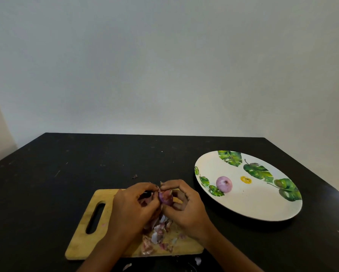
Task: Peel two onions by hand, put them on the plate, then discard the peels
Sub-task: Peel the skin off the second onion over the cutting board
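A partly peeled red onion point(165, 198) is held just above the wooden cutting board point(90, 222), between both hands. My left hand point(132, 208) grips it from the left, fingers curled round it. My right hand point(184, 203) holds it from the right and pinches a strip of skin at its top. Loose pink and white peels point(158, 235) lie in a heap on the board below the hands. A peeled, pale purple onion point(224, 184) rests on the left part of the white plate point(253, 205) with green leaf prints.
The black table point(56, 169) ends at a pale wall behind. A small peel scrap point(135, 176) lies beyond the board, and two more scraps point(197, 261) lie near the table's front edge. The board has a handle slot point(95, 217) on its left side.
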A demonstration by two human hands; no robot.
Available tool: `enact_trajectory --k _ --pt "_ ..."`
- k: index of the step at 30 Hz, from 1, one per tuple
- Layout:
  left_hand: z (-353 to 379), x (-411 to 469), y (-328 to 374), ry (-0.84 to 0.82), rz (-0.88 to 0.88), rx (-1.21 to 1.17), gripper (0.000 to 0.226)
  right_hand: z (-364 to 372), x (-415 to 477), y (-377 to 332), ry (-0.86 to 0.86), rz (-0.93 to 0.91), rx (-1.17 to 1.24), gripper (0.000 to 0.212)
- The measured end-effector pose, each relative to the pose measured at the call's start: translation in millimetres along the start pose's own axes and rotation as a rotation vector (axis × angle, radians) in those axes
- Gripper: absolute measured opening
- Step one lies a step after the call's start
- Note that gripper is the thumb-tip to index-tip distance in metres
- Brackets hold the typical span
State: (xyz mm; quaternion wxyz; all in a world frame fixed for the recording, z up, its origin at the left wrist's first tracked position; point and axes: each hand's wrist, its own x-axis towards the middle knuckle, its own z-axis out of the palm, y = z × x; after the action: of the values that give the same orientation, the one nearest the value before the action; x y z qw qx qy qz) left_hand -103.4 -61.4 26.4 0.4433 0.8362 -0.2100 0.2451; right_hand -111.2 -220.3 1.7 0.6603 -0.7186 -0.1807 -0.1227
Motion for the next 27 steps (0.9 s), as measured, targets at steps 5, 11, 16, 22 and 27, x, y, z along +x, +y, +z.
enact_trajectory --k 5,11,16,22,27 --pt "0.7 -0.5 6.0 0.033 -0.096 -0.071 0.013 2.4 -1.4 -1.8 -0.03 -0.008 -0.032 0.031" --pt "0.6 -3.3 16.2 0.062 -0.185 -0.208 0.006 4.7 -1.5 -7.0 0.003 -0.092 -0.186 0.022" --pt "2.5 -5.3 20.5 0.112 -0.232 -0.184 0.018 5.6 -3.0 -11.6 0.002 -0.14 -0.246 0.022" --pt "-0.4 -5.4 27.7 0.128 -0.235 -0.184 0.034 7.7 -5.0 -13.6 0.02 -0.172 -0.259 0.021" --pt "0.7 -6.0 29.0 0.145 -0.244 -0.17 0.027 8.4 -6.3 -17.0 0.014 -0.197 -0.285 0.028"
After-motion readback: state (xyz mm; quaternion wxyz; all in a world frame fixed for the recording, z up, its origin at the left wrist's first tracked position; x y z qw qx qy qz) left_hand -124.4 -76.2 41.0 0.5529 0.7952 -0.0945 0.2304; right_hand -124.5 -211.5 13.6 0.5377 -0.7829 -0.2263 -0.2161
